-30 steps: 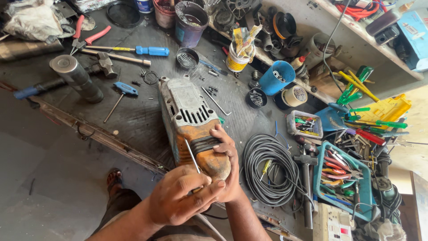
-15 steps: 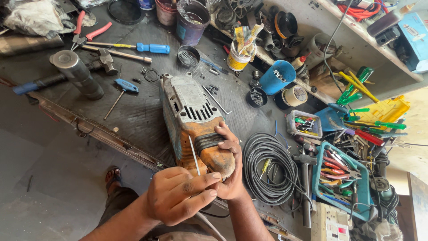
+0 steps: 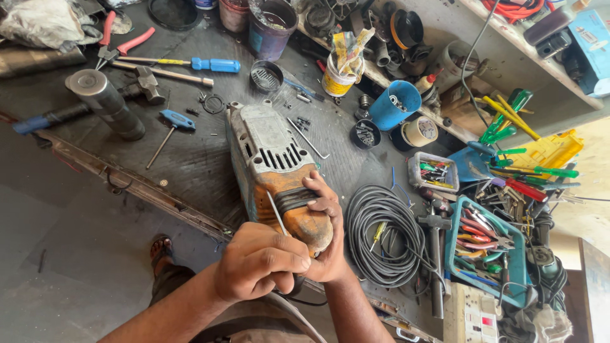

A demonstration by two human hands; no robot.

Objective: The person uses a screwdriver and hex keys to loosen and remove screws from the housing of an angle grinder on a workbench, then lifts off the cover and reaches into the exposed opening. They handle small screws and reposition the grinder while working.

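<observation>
Left grip [image 3: 264, 263] pinches a thin metal tool [image 3: 277, 215]; right grip [image 3: 325, 228] clasps the orange power tool [image 3: 273, 171].

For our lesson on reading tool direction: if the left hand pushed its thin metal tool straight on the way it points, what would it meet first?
Probably the power tool: the left hand aims the thin tool at its orange rear casing, beside the right hand. Whether the tip already touches it is unclear.

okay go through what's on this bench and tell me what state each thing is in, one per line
Power tool: lying on the bench, gripped at its orange end.
Right hand: wrapped round the tool's end.
Left hand: closed on a thin metal rod.
Black cable: coiled.
Blue cup: tipped over.
</observation>
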